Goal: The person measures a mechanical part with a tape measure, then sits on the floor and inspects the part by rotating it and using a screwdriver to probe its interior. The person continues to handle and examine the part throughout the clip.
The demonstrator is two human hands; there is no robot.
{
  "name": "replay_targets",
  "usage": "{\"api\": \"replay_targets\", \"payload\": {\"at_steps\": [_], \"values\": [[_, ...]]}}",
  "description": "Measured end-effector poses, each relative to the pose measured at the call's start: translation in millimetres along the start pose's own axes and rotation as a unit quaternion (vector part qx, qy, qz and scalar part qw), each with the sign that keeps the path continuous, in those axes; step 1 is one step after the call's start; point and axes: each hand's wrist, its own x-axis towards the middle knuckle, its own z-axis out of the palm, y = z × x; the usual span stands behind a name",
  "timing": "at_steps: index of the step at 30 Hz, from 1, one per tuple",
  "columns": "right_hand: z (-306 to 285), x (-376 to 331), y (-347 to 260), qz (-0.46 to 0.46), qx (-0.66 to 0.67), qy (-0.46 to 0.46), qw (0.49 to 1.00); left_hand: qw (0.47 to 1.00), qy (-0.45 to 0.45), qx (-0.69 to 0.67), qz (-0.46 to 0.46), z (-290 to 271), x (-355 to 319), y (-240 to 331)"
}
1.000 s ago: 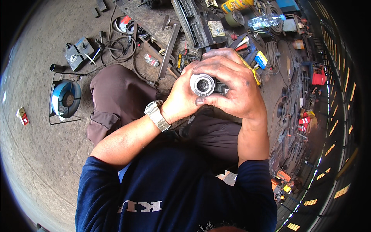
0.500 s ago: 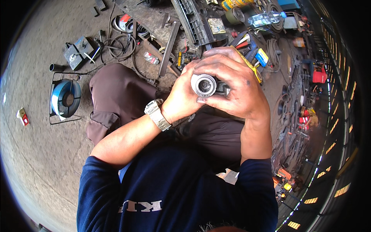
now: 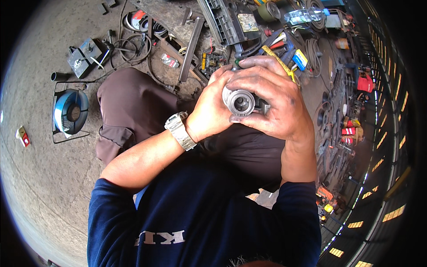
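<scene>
Both hands are closed around a metal machine part [image 3: 241, 103], whose round, hollow end faces up toward me. Grey rings circle its dark bore; most of its body is hidden by my fingers. My left hand [image 3: 211, 103], with a silver watch on the wrist, wraps its left side. From the right, my right hand [image 3: 278, 100] curls its fingers over the far side and sets its thumb near the close rim. Dark smudges mark these fingers. A squarish metal piece [image 3: 262, 107] shows in the gap between right thumb and forefinger, beside the round end.
A wire spool [image 3: 72, 112] on a black frame stands left of my knee. Beyond my hands lie a metal bar [image 3: 192, 49], a black slotted housing [image 3: 220, 20], a tool bag [image 3: 284, 44], a yellow tape [image 3: 276, 58] and a plastic bottle [image 3: 304, 16]. Cables coil about.
The metal part and both hands have shifted slightly right and nearer to me. Its hollow end is tipped a little more toward me. Both hands keep their hold, and the view has shifted slightly.
</scene>
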Motion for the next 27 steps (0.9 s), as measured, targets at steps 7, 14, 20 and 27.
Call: {"api": "replay_targets", "payload": {"at_steps": [7, 14, 20, 27], "values": [[5, -13, -3, 0.003, -0.006, 0.016, 1.0, 0.999, -0.028, 0.02, 0.001, 1, -4, 1], [8, -18, -5, 0.0, -0.001, 0.034, 0.999, 0.997, -0.053, 0.057, 0.015, 0, -6, -3], [7, -23, -8, 0.023, -0.003, 0.033, 0.999, 0.995, -0.05, 0.083, 0.029, 2, -6, -2], [1, -32, 2, 0.021, -0.007, 0.042, 0.999, 0.998, -0.042, 0.049, 0.015, 6, 1, 9]]}}
